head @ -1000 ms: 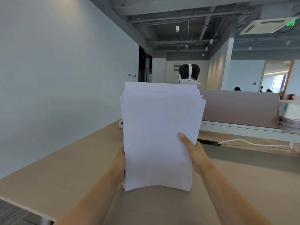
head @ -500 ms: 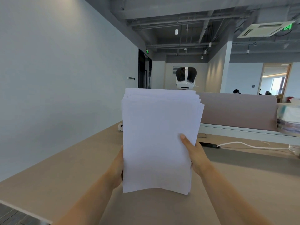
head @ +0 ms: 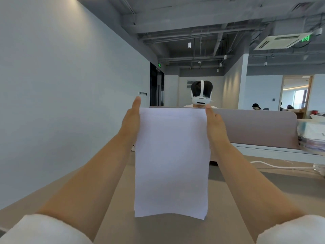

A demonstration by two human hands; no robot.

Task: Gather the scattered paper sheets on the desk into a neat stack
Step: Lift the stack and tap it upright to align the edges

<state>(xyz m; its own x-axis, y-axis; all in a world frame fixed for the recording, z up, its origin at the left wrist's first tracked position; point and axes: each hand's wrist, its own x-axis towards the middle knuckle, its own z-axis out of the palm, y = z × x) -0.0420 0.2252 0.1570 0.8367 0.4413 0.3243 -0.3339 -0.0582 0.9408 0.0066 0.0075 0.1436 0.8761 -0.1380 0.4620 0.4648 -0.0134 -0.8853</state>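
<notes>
both my left hand (head: 131, 120) and right hand (head: 213, 124) press straight, unspread fingers (head: 136, 104) flat against the side edges of the paper stack (head: 171, 161), which stands upright between them over the bench (head: 158, 231).

Bright, even daylight with glare at the far window (head: 299, 99). Soft shadow lies on the counter (head: 290, 182). Edges bend outward; detail is slightly soft.

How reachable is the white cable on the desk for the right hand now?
Probably not yet. The right hand presses one side of the paper stack opposite the left hand; letting go may drop it. Otherwise nothing blocks the path to the white cable on the desk.
</notes>
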